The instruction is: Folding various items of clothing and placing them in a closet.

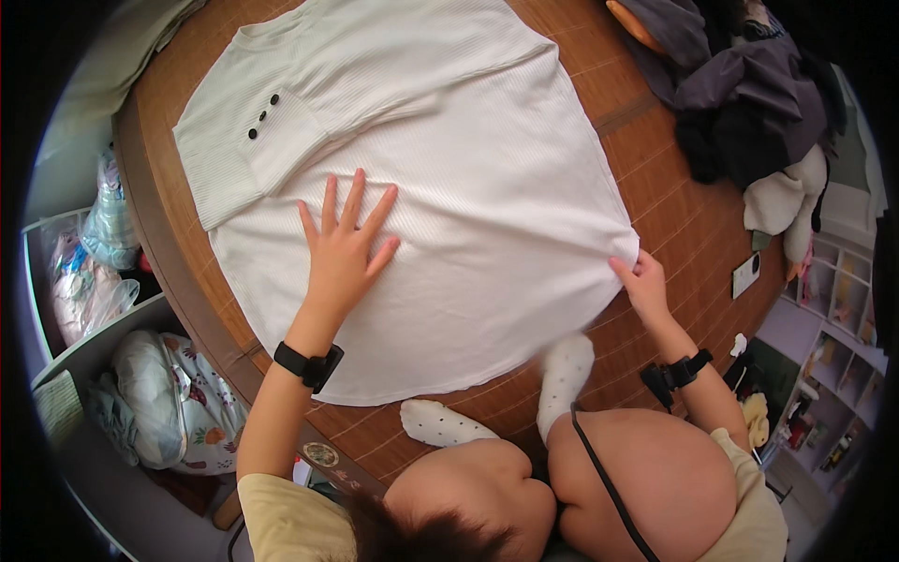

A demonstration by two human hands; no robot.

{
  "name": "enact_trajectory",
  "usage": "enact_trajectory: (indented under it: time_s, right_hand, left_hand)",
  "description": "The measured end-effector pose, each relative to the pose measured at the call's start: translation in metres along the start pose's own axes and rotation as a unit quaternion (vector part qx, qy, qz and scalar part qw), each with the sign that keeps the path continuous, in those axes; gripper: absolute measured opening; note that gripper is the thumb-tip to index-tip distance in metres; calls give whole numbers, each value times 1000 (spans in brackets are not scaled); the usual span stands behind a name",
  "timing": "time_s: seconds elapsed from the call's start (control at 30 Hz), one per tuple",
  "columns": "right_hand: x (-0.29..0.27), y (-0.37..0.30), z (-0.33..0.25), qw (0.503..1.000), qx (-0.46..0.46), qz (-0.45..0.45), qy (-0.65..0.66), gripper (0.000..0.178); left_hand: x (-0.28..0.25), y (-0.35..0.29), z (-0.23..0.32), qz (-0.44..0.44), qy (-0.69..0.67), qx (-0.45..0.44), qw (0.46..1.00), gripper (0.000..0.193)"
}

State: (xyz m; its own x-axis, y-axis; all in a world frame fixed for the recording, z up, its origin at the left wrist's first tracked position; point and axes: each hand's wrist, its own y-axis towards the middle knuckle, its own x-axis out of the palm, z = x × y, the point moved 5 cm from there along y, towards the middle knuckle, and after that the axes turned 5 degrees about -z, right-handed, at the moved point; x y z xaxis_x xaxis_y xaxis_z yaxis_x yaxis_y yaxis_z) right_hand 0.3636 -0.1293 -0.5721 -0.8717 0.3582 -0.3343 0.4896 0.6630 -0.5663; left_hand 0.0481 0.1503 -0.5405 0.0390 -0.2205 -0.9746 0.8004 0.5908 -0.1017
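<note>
A white ribbed long-sleeved top (pixel 468 234) lies spread out in front of me, its neckline at the far side. One sleeve is folded across the body, and its cuff carries three black buttons (pixel 262 116). My left hand (pixel 346 239) rests flat on the fabric with fingers spread, just below that sleeve. At the right edge of the hem, my right hand (pixel 642 281) pinches a corner of the top between thumb and fingers. Small creases run from the pinched corner across the cloth.
The top lies on a brown bamboo mat (pixel 646 187). Dark clothes (pixel 749 112) are heaped at the far right, with a white phone (pixel 746 275) nearer. My feet in spotted socks (pixel 567 370) are close to the hem. Shelves with bagged things (pixel 154 398) stand left; a pale shelf unit (pixel 833 375) stands right.
</note>
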Motion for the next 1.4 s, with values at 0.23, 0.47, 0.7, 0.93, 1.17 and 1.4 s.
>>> enact_trajectory:
  time_s: [0.23, 0.47, 0.7, 0.93, 1.17, 1.4]
  right_hand:
    - [-4, -3, -13, 994, -33, 100, -41, 26]
    - [-10, 11, -71, 953, -164, 198, -161, 28]
    - [35, 133, -191, 849, -328, 186, -371, 21]
    - [44, 170, -187, 820, -284, 179, -463, 19]
    - [25, 169, -190, 912, -265, 163, -267, 21]
    - [10, 178, -192, 879, -259, 183, -355, 20]
  left_hand:
    - [6, -11, 4, 40, -58, 2, 998, 65]
    - [14, -39, 36, -38, -72, 75, 994, 71]
    - [18, -34, 36, -1, -60, 68, 996, 63]
    - [15, -36, 37, 8, -68, 57, 996, 60]
    - [10, -42, 38, -4, -61, 44, 997, 59]
    - [-14, -82, -78, 169, -56, -226, 958, 55]
